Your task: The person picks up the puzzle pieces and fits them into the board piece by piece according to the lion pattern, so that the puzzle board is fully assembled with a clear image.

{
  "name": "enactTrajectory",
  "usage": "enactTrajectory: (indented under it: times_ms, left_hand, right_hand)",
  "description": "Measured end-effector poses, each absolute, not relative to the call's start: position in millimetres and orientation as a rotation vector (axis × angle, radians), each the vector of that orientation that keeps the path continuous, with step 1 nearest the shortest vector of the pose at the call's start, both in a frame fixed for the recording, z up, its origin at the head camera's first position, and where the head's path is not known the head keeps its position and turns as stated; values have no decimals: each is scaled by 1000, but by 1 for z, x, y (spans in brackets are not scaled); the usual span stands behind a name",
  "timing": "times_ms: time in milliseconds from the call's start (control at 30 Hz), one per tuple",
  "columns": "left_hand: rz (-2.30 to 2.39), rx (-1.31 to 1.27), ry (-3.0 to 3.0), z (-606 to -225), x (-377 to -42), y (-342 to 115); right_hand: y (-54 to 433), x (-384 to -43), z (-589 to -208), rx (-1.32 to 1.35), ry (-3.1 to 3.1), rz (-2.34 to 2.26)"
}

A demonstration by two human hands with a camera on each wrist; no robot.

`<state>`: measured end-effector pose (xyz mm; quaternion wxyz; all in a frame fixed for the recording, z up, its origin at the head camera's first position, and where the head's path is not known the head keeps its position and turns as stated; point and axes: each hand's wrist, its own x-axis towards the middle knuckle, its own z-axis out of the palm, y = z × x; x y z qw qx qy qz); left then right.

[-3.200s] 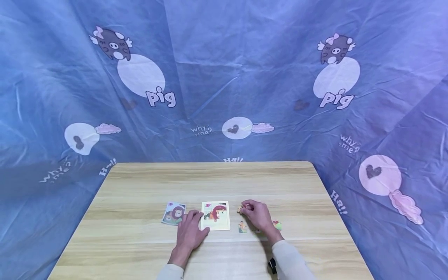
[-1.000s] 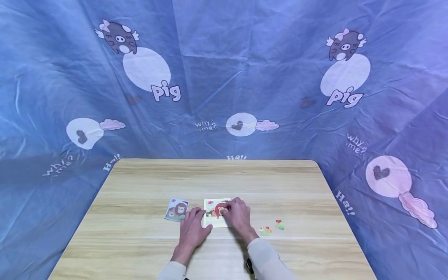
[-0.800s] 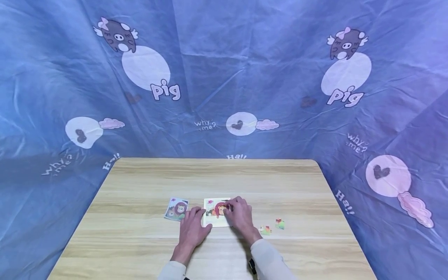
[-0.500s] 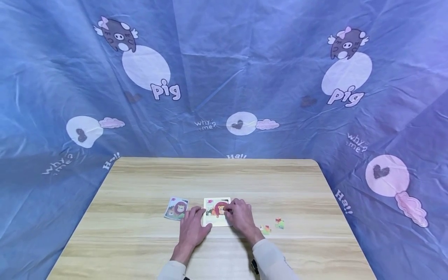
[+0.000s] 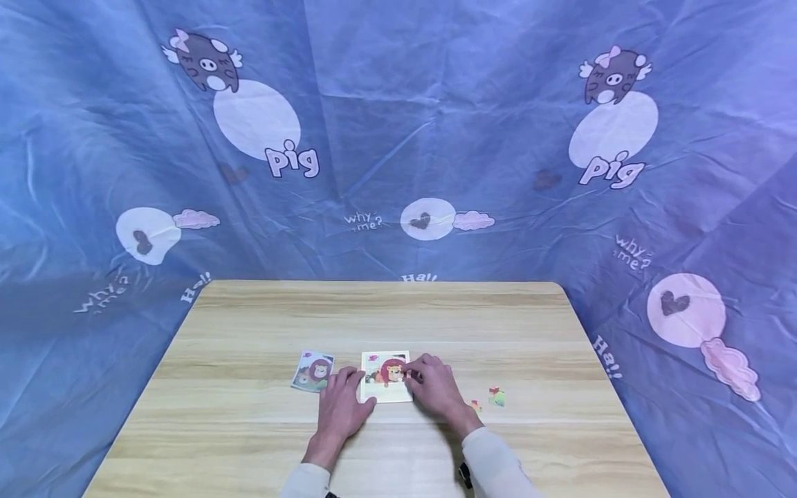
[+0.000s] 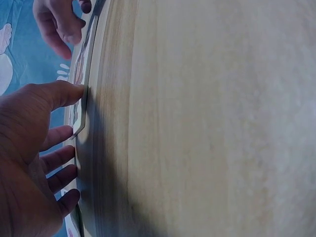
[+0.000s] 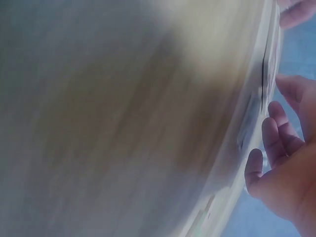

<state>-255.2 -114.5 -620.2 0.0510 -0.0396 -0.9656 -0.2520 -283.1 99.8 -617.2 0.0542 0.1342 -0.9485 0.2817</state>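
Note:
A cream-framed puzzle board (image 5: 386,395) with a red-maned lion picture lies mid-table in the head view; the bottom strip of its picture area is bare. My left hand (image 5: 341,407) rests at its lower left corner, the thumb on the near edge and the index fingertip at the left side. At the board's right edge is my right hand (image 5: 434,385), its fingers loosely bent, with no piece visible between them. To its right lie two loose puzzle pieces, a green-and-red piece (image 5: 497,396) and a piece (image 5: 476,406) partly behind the wrist. The right wrist view is blurred.
A lion picture card (image 5: 313,371) lies left of the board, close to the left fingertips. The wooden table (image 5: 299,315) ends at the back against a blue printed cloth (image 5: 373,138). In the right wrist view a blurred flat shape (image 7: 249,121) lies under the right hand.
My right hand took a piece from the table to the lion picture, then drew slightly right. The lion's face now shows a filled-in right part. My left hand stays at the board.

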Motion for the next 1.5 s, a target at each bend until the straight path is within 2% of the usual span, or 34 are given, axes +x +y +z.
enactTrajectory:
  times_ms: [667, 1000, 1500]
  left_hand:
    - [-762, -98, -2960, -621, -255, -115]
    - [-745, -97, -2967, -621, -256, -113]
    - [-747, -98, -2958, -620, -255, -113]
  right_hand:
    - [132, -271, -612, 401, -2935, 960]
    - [147, -257, -609, 368, -3030, 743]
    - [155, -249, -609, 342, -3035, 686]
